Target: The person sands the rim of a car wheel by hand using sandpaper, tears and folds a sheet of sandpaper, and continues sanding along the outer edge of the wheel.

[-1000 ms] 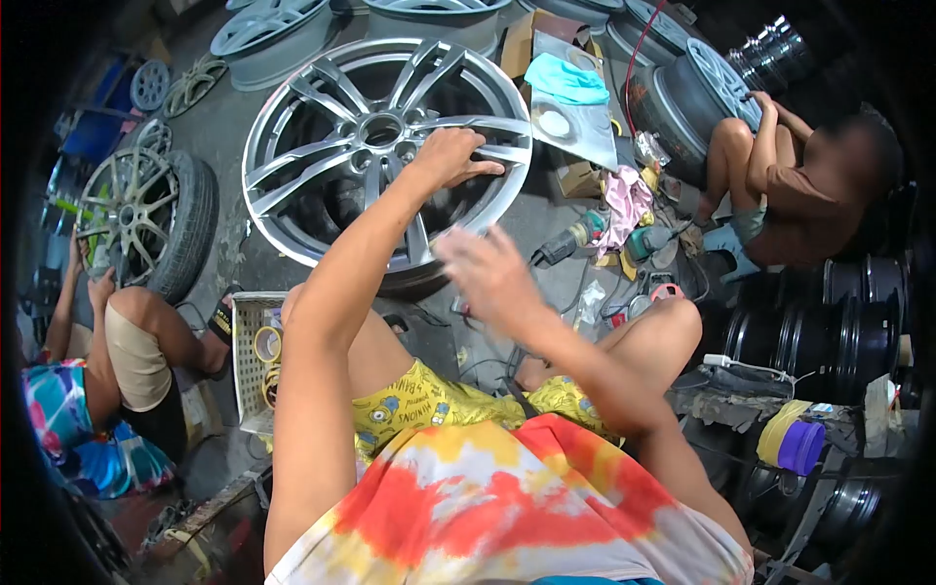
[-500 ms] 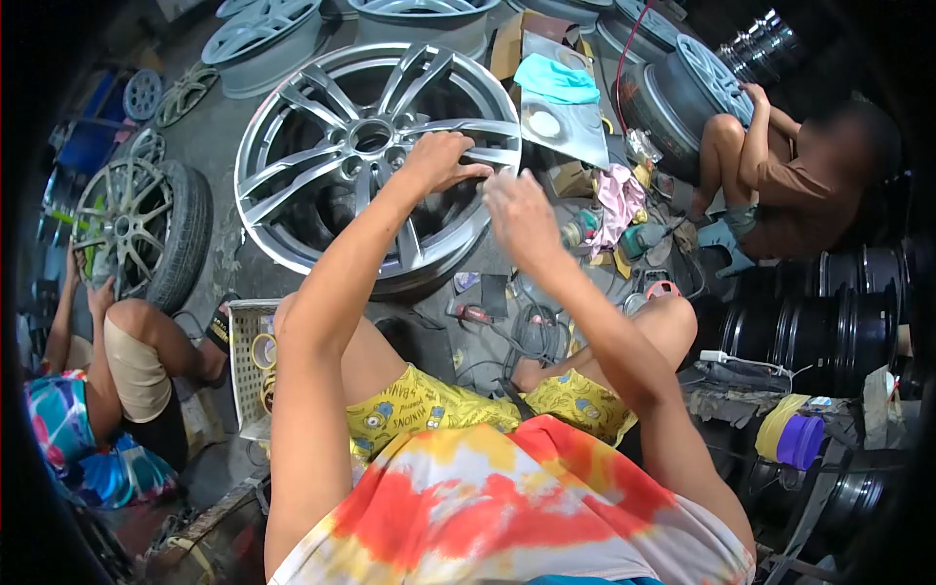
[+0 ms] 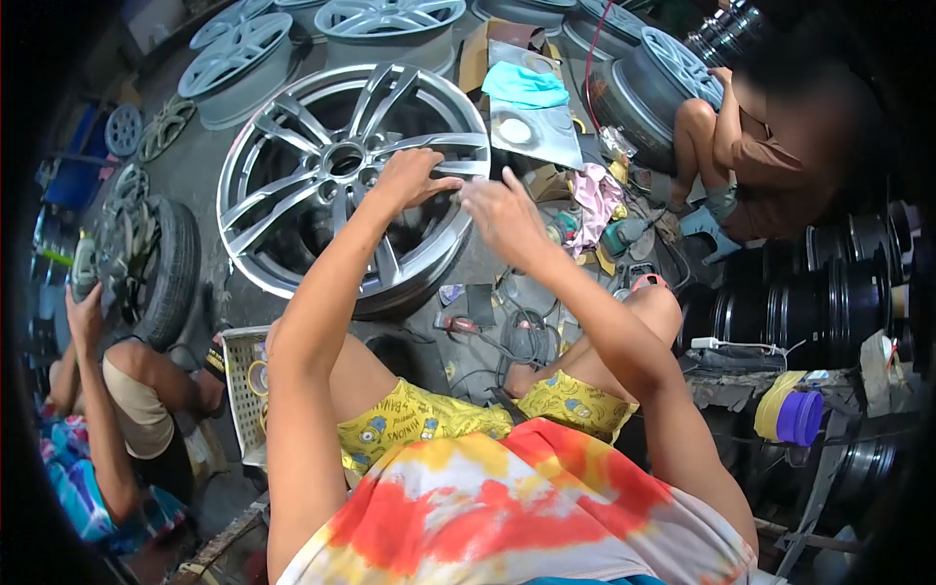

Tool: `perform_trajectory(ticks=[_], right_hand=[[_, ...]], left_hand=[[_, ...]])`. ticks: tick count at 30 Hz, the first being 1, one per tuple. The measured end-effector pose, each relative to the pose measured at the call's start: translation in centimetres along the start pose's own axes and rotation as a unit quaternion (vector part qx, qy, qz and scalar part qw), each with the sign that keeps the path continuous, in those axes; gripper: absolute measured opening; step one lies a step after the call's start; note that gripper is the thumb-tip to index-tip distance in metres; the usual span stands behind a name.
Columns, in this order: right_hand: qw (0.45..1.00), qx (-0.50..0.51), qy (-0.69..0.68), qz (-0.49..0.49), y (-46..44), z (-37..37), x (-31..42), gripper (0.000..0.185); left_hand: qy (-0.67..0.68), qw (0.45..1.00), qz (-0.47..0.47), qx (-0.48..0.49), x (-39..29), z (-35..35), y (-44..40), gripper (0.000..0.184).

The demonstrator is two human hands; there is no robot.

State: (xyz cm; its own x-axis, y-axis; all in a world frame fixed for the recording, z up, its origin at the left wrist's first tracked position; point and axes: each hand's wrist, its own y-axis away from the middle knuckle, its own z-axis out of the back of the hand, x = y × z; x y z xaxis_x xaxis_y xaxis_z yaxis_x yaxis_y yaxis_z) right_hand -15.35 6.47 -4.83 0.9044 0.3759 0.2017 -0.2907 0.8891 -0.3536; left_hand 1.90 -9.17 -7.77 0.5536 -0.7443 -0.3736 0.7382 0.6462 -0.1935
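A large silver alloy wheel [image 3: 289, 183] with paired spokes lies face up in front of my knees. My left hand [image 3: 408, 181] rests over one of its spokes near the right side, fingers on one side of the spoke and thumb on the other, holding the wheel. At the right edge of the rim, my right hand [image 3: 505, 216] has its fingers bent together against the lip, with the thumb raised. Those fingertips are slightly blurred, and whatever may be under them is hidden.
Behind the wheel stand several grey rims [image 3: 390, 21]. A turquoise cloth [image 3: 525, 86] lies on a board [image 3: 538, 141], near a pink rag [image 3: 597, 200]. A plastic basket [image 3: 244, 395] is beside my left leg. One person sits at each side; black rims [image 3: 780, 292] are stacked right.
My view has turned a little, so the wheel appears further left and lower. Both hands stay at the wheel. The person on the left has raised a tool off their wheel.
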Motion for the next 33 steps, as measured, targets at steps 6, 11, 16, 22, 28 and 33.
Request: perform_trajectory(ticks=[6,11,16,22,28,33], right_hand=[[0.995,-0.042,-0.074,0.048,4.7,-2.2,7.0,0.024],[0.984,-0.103,-0.013,0.146,4.3,-1.6,1.6,0.024],[0.986,-0.127,0.038,-0.097,2.2,4.5,-10.9,0.025],[0.986,-0.074,-0.031,-0.147,6.1,8.8,-15.6,0.029],[0.955,0.053,-0.183,-0.229,9.3,5.9,-17.8,0.031],[0.940,0.088,-0.180,-0.275,9.8,8.5,-16.5,0.033]], left_hand=[[0.014,1.000,0.004,-0.020,-0.1,-0.2,0.2,0.068],[0.022,0.999,0.030,-0.005,-1.5,0.8,0.4,0.066],[0.020,0.999,0.024,-0.011,-1.5,1.0,0.3,0.064],[-0.003,0.996,0.061,0.063,-2.4,1.6,-0.2,0.063],[0.061,0.998,0.020,0.014,-4.1,2.8,-0.5,0.043],[0.062,0.998,0.008,0.003,-6.6,4.9,-0.2,0.038]])
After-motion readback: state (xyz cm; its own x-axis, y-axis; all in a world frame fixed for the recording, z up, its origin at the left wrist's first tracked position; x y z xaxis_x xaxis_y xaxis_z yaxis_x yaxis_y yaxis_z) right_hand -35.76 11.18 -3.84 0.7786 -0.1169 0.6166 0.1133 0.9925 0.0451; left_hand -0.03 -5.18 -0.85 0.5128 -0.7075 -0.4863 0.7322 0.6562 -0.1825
